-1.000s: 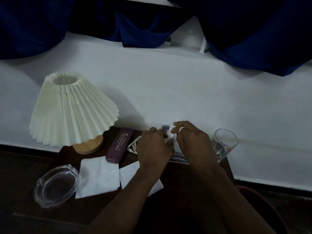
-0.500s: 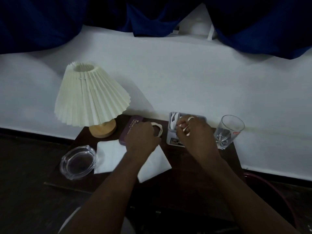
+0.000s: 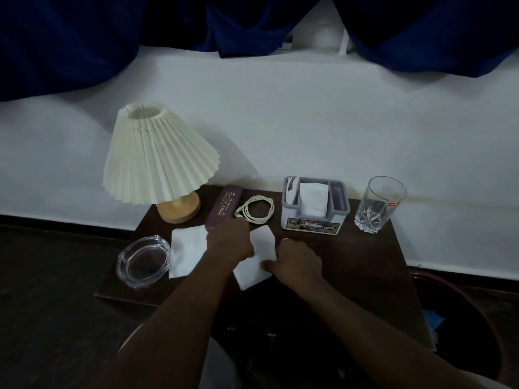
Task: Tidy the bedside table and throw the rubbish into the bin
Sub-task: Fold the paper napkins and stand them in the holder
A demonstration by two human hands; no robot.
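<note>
A dark wooden bedside table [image 3: 365,265] stands against a white wall. On its middle lies a white tissue [image 3: 259,255], partly lifted. My left hand [image 3: 229,240] grips its left edge and my right hand [image 3: 297,261] pinches its right edge. A second white tissue [image 3: 185,249] lies flat to the left. Behind the hands sit a purple glasses case [image 3: 223,207] and a coiled white cable [image 3: 257,209]. A grey organiser [image 3: 314,220] holds folded white tissue. The dark red bin [image 3: 460,304] stands at the lower right of the table.
A pleated cream lamp [image 3: 157,155] on a wooden base stands at the table's back left. A clear glass ashtray [image 3: 143,261] sits at the front left corner. A drinking glass [image 3: 376,204] stands at the back right. Blue curtains [image 3: 70,37] hang above.
Both hands have come back from the organiser and cable toward the table's front and taken hold of the middle tissue. The view has pulled back and shifted.
</note>
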